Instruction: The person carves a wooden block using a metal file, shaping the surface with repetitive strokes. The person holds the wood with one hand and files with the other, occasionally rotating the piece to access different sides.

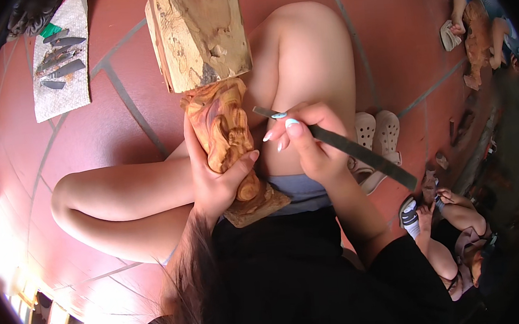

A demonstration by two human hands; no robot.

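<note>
One carving (226, 131), left fingers (242, 169) gripping | one flat bar (361, 150), right fingers (297, 133) pinching | two clogs (386, 132)

Here's the orange-brown wood carving (228, 131), all swirling curves; a flat dark tool (362, 155) slants, tip near it.

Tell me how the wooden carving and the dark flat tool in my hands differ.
The carving is orange-brown; the tool is dark. The carving is thick with rounded, curling shapes, while the tool is slim and straight. Your left hand grips the carving; your right hand holds the tool. Both are longer than wide.
</note>
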